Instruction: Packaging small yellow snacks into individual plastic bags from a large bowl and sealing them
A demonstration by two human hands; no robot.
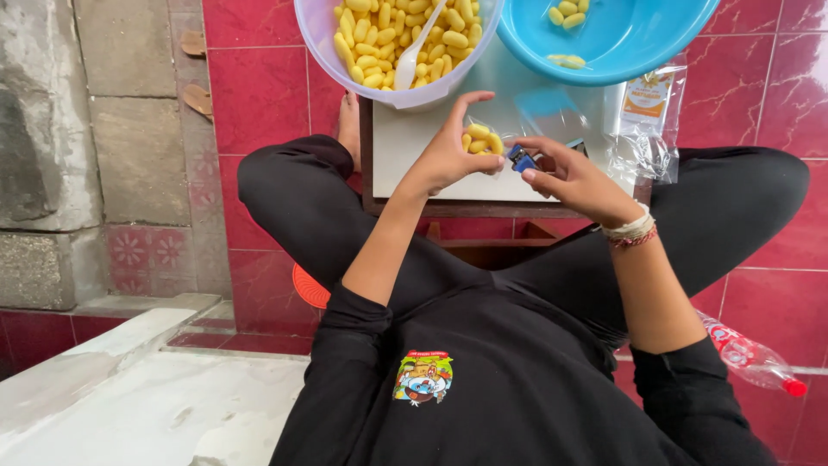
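Person sits cross-legged on a red tile floor (259, 95), small white table (414, 164) between the knees.

Left hand (448, 155) pinches a small clear bag (483, 142) with a few yellow puffed snacks in it; thumb and fingers are closed on the bag's left side, and it is held just above the table near the front edge. Bag is see-through and lumpy, snacks bunched together.

Right hand (573, 177) has its fingers closed round a small blue lighter (520, 159), tip touching or just beside the bag's right edge. Can't tell which.

Behind the hands: lilac bowl (315, 39) full of the same snacks with a white spoon (414, 52) stuck in, overhanging the table's back edge. Blue bowl (621, 43) to the right, a few snacks inside. Stack of clear empty bags (647, 129) at the table's right edge, partly hanging off.

Open table surface is a narrow strip under the hands. Plastic bottle (750, 354) lies on the floor by the right knee. Grey stone step (52, 129) on the left.
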